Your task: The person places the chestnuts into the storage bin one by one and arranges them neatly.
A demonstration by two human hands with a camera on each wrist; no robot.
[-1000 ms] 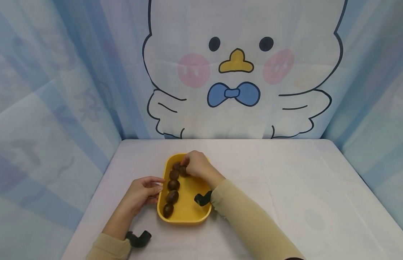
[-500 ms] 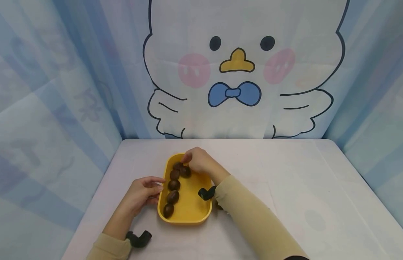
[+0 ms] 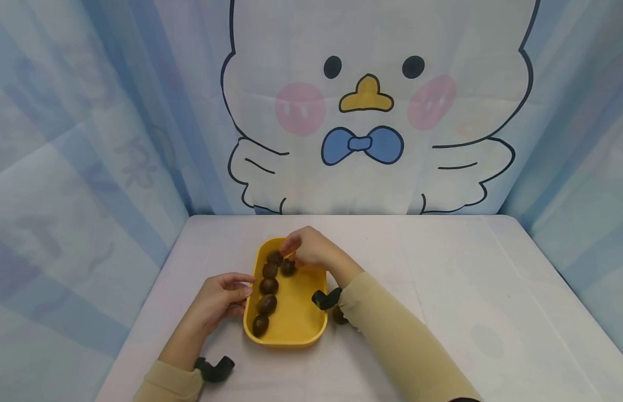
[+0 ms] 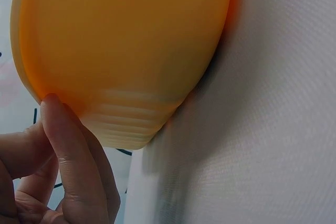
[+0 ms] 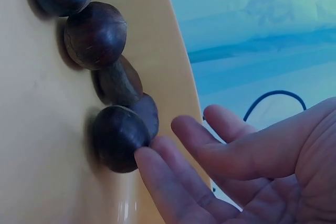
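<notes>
Several brown chestnuts [image 3: 268, 286] stand in a row along the left side of a yellow tray [image 3: 296, 336]. One more chestnut [image 3: 288, 268] sits beside the row's far end. My right hand [image 3: 308, 245] reaches over the tray's far right corner. In the right wrist view its fingers [image 5: 173, 177] are spread, with a fingertip right at the near chestnut [image 5: 121, 139] and nothing gripped. At the tray's left rim, my left hand [image 3: 221, 298] pinches the edge with thumb and fingers; in the left wrist view the fingers [image 4: 73, 156] press the tray's outer wall [image 4: 131, 40].
Another chestnut [image 3: 339, 315] lies on the white table [image 3: 442, 290] just right of the tray, partly hidden by the right sleeve [image 3: 387, 329]. A dark wrist mount [image 3: 326, 299] hangs over the tray's right side. Printed curtains [image 3: 362, 178] enclose the table's back and sides.
My right hand has let go of the chestnut near the row's far end and drawn back slightly to the right. The chestnut beside the tray has come into view. My left hand stays put.
</notes>
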